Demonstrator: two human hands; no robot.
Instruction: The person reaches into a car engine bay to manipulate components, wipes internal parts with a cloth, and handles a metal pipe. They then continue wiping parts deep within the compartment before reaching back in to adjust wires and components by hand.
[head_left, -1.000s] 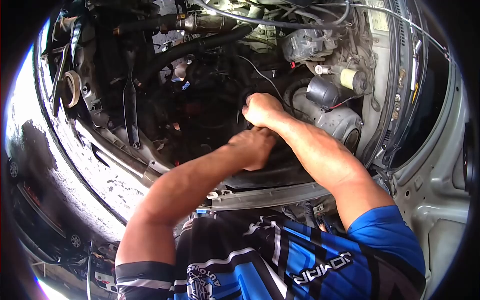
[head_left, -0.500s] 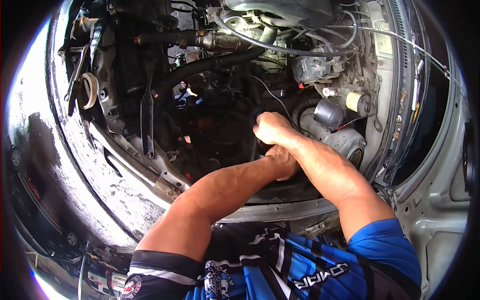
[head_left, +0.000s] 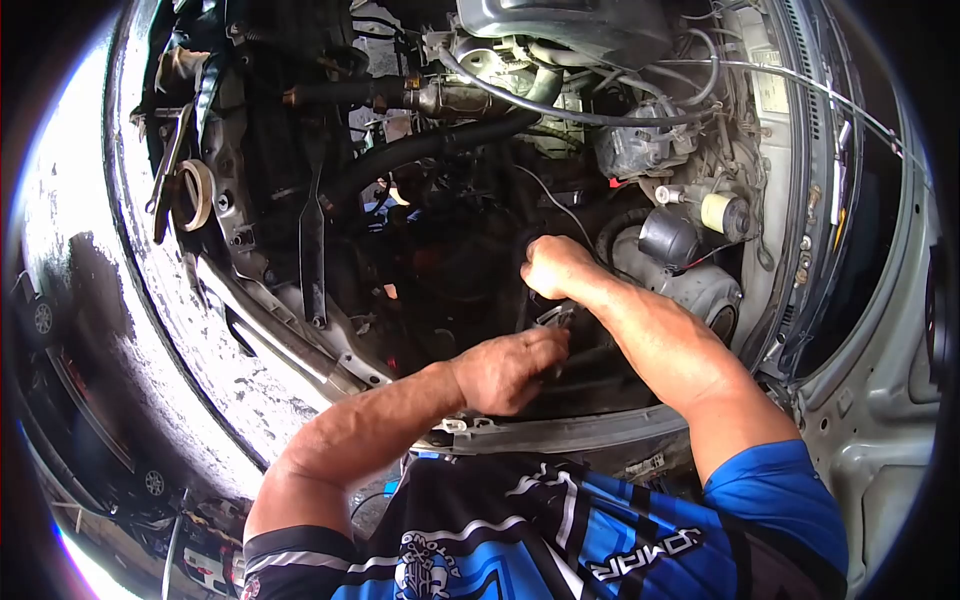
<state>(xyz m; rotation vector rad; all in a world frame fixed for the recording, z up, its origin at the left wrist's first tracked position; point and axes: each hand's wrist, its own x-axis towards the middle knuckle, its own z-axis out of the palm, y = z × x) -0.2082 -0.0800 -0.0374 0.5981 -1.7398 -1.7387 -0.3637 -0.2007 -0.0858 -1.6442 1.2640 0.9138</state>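
Note:
My left hand is closed round a wrench-like metal tool, whose shiny end sticks out past the fingers. It sits low over the dark engine bay, just inside the front body edge. Further in, my right hand is closed with its fingertips pointing down into shadow. Whatever it grips there is dark and cannot be made out. A thin grey cable runs down towards the right hand. To the right of that hand are a black round cylinder and a grey metal dome.
Black hose crosses the bay beyond my hands. A dark metal bar stands at the left, near a roll of tape. A yellow-labelled canister sits right. The body edge runs in front of my torso.
My left hand has drawn back to the left from under the right forearm, bringing the metal tool into sight. The right hand stays at about the same spot in the bay.

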